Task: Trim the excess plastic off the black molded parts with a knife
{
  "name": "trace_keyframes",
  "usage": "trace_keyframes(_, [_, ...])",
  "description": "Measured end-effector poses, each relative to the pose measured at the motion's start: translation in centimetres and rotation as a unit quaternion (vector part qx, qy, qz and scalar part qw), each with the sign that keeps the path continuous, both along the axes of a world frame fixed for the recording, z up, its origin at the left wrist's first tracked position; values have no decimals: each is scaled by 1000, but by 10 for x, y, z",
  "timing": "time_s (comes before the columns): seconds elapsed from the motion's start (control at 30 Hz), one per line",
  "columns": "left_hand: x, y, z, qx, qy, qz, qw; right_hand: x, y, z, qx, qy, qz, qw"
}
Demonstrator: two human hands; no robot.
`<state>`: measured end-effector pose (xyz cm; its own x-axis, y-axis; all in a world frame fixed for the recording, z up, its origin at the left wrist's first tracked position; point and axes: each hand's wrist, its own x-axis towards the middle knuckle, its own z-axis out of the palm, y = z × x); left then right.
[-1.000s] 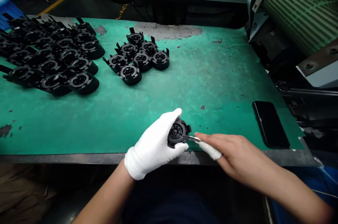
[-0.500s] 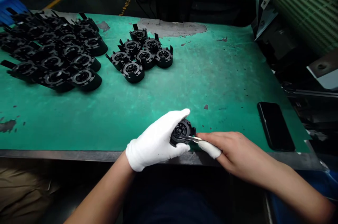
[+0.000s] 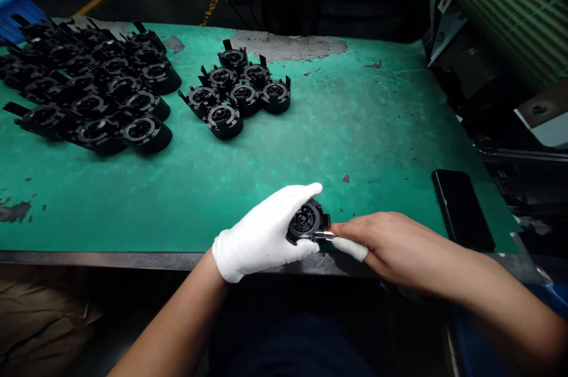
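Note:
My left hand (image 3: 266, 232), in a white glove, is closed around a round black plastic housing (image 3: 305, 218). Its ringed face is turned up, just above the table's front edge. The bare right hand (image 3: 377, 241), with a pale cover on its thumb, pinches a small knife (image 3: 325, 235) with a thin metal blade. That blade lies at the lower right rim of the housing; its tip is hard to make out, and most of the handle is hidden in my fingers.
Several similar black housings (image 3: 223, 119) stand grouped at the table's middle back, with a larger cluster (image 3: 144, 131) at the left. A black phone (image 3: 464, 209) lies at the right on the green tabletop (image 3: 355, 128). A machine with a green ribbed belt (image 3: 510, 16) rises at the right.
The knife blade has moved from across the housing's face down to its lower right rim. My right hand has tilted slightly; the left keeps its hold.

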<state>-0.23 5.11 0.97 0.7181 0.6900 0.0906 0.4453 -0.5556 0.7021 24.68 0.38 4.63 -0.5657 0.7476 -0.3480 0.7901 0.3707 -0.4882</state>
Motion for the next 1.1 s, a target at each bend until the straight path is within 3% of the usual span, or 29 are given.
trace_keyframes(0.13, [0, 0, 0, -4, -1, 1, 1000, 3, 6, 3, -63, 64, -30, 995])
trace_keyframes(0.23, [4, -11, -6, 9, -9, 35, 999, 5, -14, -3, -142, 158, -152, 965])
trace_keyframes(0.3, [8, -25, -13, 31, -12, 107, 994, -1, -40, -13, -199, 231, -280, 910])
trace_keyframes(0.4, [12, -47, -22, 62, -14, 221, 973, -28, -84, -32, -318, 370, -427, 761])
trace_keyframes(0.5, [12, -57, -25, 55, -7, 257, 965, -67, -110, -46, -408, 444, -446, 661])
trace_keyframes(0.6, [13, -55, -25, 49, 2, 266, 963, -94, -114, -51, -414, 489, -459, 616])
trace_keyframes(0.7, [15, -53, -24, 49, 5, 280, 959, -100, -109, -48, -414, 507, -452, 605])
trace_keyframes(0.9, [17, -53, -24, 70, 4, 276, 959, -86, -103, -42, -391, 494, -422, 652])
trace_keyframes(1.03, [17, -53, -23, 66, 8, 278, 958, -83, -101, -39, -392, 498, -420, 650])
trace_keyframes(1.1, [16, -52, -23, 79, 15, 276, 958, -88, -100, -37, -392, 489, -405, 666])
